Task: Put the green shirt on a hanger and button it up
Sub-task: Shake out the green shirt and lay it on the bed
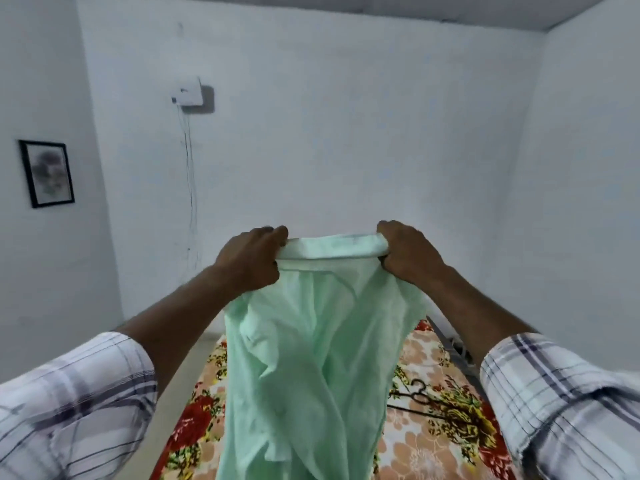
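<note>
Hanger (419, 396) lies on the bed (426, 452), right of the green shirt (311, 358) dangling from the collar-gripping left hand (251, 261) and nearer right hand (407, 254).

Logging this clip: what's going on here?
A person holds a green shirt up by its collar, the left hand and right hand each gripping one end, so it hangs above a flowered bedsheet. A dark hanger lies on the sheet to the right, untouched; the shirt is not on it yet.
</note>
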